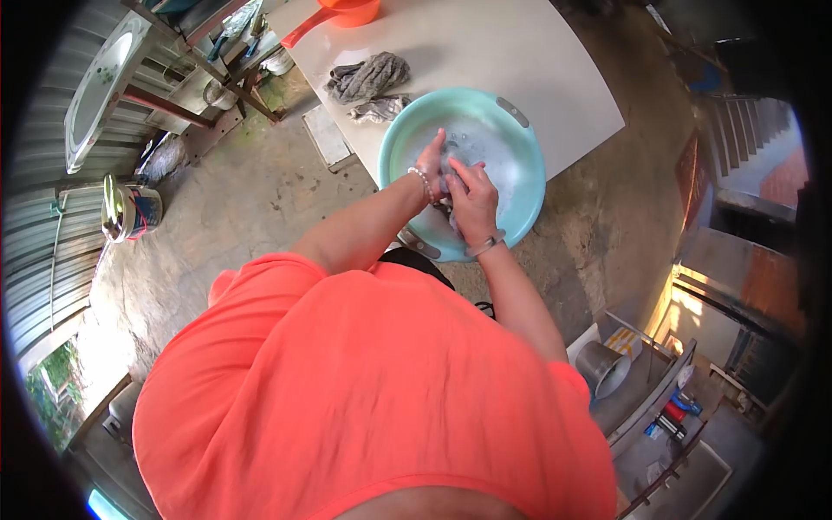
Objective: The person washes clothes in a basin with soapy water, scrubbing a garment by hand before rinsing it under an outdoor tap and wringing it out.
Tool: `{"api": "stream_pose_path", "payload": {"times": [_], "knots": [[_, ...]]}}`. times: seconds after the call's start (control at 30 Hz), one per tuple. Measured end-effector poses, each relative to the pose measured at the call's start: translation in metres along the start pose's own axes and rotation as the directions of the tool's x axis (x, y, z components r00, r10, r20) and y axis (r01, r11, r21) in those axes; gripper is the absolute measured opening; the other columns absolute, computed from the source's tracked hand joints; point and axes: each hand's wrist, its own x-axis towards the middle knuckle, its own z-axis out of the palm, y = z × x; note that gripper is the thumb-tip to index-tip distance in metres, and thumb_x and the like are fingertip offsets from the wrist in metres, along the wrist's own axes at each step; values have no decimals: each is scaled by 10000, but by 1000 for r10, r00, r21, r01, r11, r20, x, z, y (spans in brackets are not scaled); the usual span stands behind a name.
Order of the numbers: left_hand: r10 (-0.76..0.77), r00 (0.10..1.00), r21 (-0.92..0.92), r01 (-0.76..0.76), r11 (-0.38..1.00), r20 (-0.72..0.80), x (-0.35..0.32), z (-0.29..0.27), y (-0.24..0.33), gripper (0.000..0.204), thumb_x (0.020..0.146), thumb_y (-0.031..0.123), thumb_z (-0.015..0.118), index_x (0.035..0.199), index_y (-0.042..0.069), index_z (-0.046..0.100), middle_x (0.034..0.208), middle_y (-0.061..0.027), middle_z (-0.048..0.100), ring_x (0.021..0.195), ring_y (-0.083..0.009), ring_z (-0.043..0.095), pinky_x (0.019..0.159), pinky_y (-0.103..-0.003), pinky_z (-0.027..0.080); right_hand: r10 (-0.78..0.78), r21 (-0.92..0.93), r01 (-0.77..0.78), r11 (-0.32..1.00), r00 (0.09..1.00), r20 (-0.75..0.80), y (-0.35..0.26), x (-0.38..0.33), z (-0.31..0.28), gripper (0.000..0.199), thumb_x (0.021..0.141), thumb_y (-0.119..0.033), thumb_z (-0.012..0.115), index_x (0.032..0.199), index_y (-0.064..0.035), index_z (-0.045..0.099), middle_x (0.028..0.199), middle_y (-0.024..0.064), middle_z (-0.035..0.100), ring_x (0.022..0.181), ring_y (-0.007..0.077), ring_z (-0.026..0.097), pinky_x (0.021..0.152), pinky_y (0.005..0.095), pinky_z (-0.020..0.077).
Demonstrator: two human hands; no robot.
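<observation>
A light teal plastic basin (534, 160) with grey handle grips holds foamy water and sits at the near edge of the pale table. Both hands are inside its rim, working a wet grey cloth (449, 161) between them. My left hand (430, 166), with a beaded bracelet, has its fingers pointing away and its palm against the cloth. From the right, my right hand (474, 204), with a metal bangle, presses its fingers onto the cloth. Part of the cloth hangs below the hands; its full shape is hidden.
On the table (572, 95) lie a twisted dark grey cloth (371, 78), a lighter crumpled cloth (380, 109) and an orange dipper (347, 12). A white sink (95, 95) and a bucket (139, 211) are at left. A metal pot (601, 367) stands at lower right.
</observation>
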Motion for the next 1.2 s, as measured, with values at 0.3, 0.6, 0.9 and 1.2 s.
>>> {"api": "stream_pose_path", "payload": {"times": [0.3,0.6,0.9,1.2], "knots": [[-51,969,93,29,995,242,34,-43,0,383,777,476,459,667,114,518,636,-84,547,571,-218,522,505,-337,430,-1,-333,10,943,1000,28,-17,-2,19,280,727,-352,531,850,-100,547,756,117,543,655,332,542,554,418,438],[179,967,113,-160,981,-179,22,-1,-26,319,793,381,428,748,76,507,733,-83,558,701,-236,533,689,-373,427,277,-452,-251,856,961,-9,24,30,0,266,769,-295,430,685,-71,545,665,164,565,628,355,541,565,436,430],[47,999,63,-48,997,23,24,-22,-15,294,782,333,432,802,51,511,800,-130,556,690,-253,520,674,-347,422,-37,-400,67,914,996,83,-19,2,13,167,747,-258,494,718,-95,516,632,111,521,567,308,527,507,399,429],[655,746,990,41,137,-121,23,4,-17,474,715,403,510,899,-32,544,868,-223,559,778,-315,562,714,-330,433,410,-341,-387,857,912,-5,63,13,-11,210,770,-239,446,871,-109,577,807,174,581,779,339,546,675,389,434]]}}
